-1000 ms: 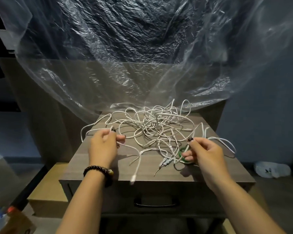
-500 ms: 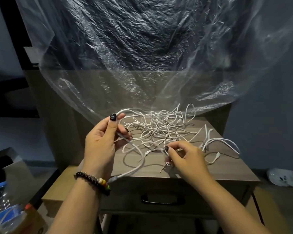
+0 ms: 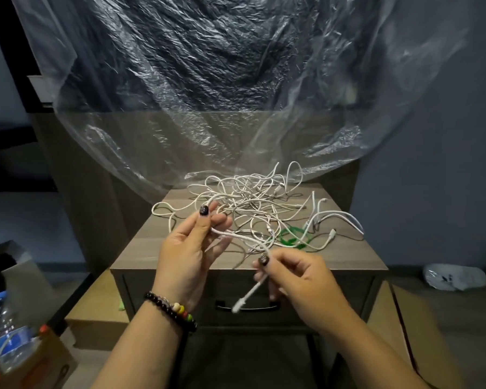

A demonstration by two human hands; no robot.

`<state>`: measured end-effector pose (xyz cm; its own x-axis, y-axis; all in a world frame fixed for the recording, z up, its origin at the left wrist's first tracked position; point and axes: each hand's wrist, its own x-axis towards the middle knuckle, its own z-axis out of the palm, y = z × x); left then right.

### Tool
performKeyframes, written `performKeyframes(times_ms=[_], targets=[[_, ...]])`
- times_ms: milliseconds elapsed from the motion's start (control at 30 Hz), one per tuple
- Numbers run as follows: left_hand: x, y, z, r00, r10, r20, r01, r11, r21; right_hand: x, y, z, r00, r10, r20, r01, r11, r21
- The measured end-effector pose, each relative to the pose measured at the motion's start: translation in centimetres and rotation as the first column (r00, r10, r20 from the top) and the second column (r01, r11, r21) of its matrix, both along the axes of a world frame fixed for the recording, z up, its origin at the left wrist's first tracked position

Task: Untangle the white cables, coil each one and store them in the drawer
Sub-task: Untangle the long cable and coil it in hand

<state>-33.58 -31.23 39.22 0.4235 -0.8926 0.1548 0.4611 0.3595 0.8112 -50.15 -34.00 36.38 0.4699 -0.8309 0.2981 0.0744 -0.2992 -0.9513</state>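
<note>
Behind the table [image 3: 141, 248] hangs a clear plastic sheet [image 3: 208, 80]. At the table's rear centre lies the tangle of white cables [image 3: 253, 203], with a green tie [image 3: 291, 239] toward the right edge. The drawer [image 3: 247, 301] below the front edge is closed. Since a second ago, one cable end [image 3: 247, 296] has been lifted off the top and drawn forward. The left hand [image 3: 191, 248] pinches it between thumb and fingers; the right hand [image 3: 298, 282] pinches it near the plug. Judgement: separation of the first cable has begun; nothing is coiled.
</note>
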Motion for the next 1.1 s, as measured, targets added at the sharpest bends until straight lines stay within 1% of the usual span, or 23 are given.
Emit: performKeyframes(times_ms=[67,133,167,200,267,300,333,367,400,500,567,600,633,700,733,767,833,867,900,1000,1067,1100], targets=[[-0.3,-0.2,-1.2,0.985,0.057,0.163,-0.071,0.994,0.087,-1.2,-0.5,0.4,0.994,-0.074,0.078,0.070,0.996,0.047],[-0.7,-0.5,-2.2,0.922,0.124,0.366,-0.191,0.970,0.153,-2.3,-1.0,0.8,0.982,-0.127,0.142,0.111,0.987,0.116],[-1.0,-0.5,-2.6,0.862,0.131,0.490,-0.228,0.963,0.145,-2.7,-1.1,1.0,0.976,-0.138,0.167,0.110,0.980,0.164],[-1.5,-0.5,-3.0,0.780,0.106,0.616,-0.228,0.966,0.122,-3.0,-1.3,1.1,0.972,-0.143,0.186,0.103,0.973,0.208],[-2.5,-0.4,-3.3,0.594,0.022,0.804,-0.160,0.983,0.091,-3.3,-1.5,1.2,0.971,-0.145,0.190,0.091,0.959,0.268],[-3.0,-0.3,-3.4,0.513,-0.015,0.858,-0.130,0.987,0.095,-3.2,-1.5,1.2,0.971,-0.152,0.183,0.097,0.955,0.280],[-3.5,-0.3,-3.5,0.450,-0.048,0.892,-0.109,0.988,0.108,-3.1,-1.7,1.0,0.970,-0.166,0.175,0.112,0.953,0.280],[-3.9,-0.2,-3.5,0.409,-0.080,0.909,-0.091,0.988,0.128,-3.0,-1.8,0.9,0.970,-0.183,0.159,0.135,0.953,0.271],[-4.1,-0.1,-3.5,0.393,-0.112,0.913,-0.069,0.986,0.151,-2.8,-1.9,0.7,0.970,-0.202,0.133,0.164,0.955,0.247],[-4.3,0.1,-3.4,0.386,-0.221,0.896,0.009,0.972,0.236,-2.5,-2.2,0.3,0.967,-0.253,0.036,0.245,0.956,0.158],[-4.2,0.4,-3.1,0.388,-0.261,0.884,0.058,0.964,0.259,-2.3,-2.4,-0.1,0.960,-0.281,0.018,0.276,0.951,0.137],[-4.2,0.6,-2.9,0.421,-0.284,0.862,0.096,0.958,0.269,-2.3,-2.4,-0.2,0.955,-0.296,0.013,0.292,0.947,0.131],[-4.2,0.8,-2.7,0.480,-0.318,0.818,0.145,0.948,0.283,-2.2,-2.5,-0.2,0.950,-0.313,0.007,0.310,0.943,0.124],[-4.1,1.2,-2.3,0.615,-0.412,0.672,0.275,0.911,0.308,-2.0,-2.9,-0.1,0.945,-0.327,0.008,0.326,0.942,0.081],[-4.0,1.4,-2.1,0.658,-0.458,0.598,0.341,0.889,0.306,-2.0,-3.0,0.0,0.953,-0.303,0.014,0.302,0.953,0.033],[-3.8,1.6,-2.0,0.681,-0.498,0.538,0.401,0.867,0.295,-2.0,-3.1,0.3,0.967,-0.254,0.012,0.254,0.966,-0.043],[-3.2,1.7,-2.0,0.701,-0.557,0.445,0.493,0.830,0.262,-1.7,-3.4,0.6,0.987,-0.151,-0.053,0.135,0.963,-0.234],[-2.7,1.7,-2.1,0.712,-0.582,0.393,0.528,0.813,0.246,-1.4,-3.4,0.6,0.989,-0.120,-0.086,0.089,0.949,-0.303],[-2.2,1.6,-2.3,0.724,-0.604,0.333,0.557,0.797,0.234,-1.1,-3.5,0.6,0.990,-0.096,-0.106,0.055,0.939,-0.340],[-0.5,1.0,-2.8,0.723,-0.668,0.177,0.648,0.744,0.164,-0.4,-3.6,0.2,0.990,-0.093,-0.105,0.047,0.925,-0.376],[0.5,0.4,-3.0,0.712,-0.698,0.074,0.690,0.715,0.112,-0.4,-3.9,0.0,0.988,-0.111,-0.104,0.067,0.933,-0.355],[0.7,0.2,-3.1,0.717,-0.695,0.054,0.690,0.718,0.086,-0.4,-4.1,-0.1,0.989,-0.111,-0.101,0.072,0.940,-0.334]])
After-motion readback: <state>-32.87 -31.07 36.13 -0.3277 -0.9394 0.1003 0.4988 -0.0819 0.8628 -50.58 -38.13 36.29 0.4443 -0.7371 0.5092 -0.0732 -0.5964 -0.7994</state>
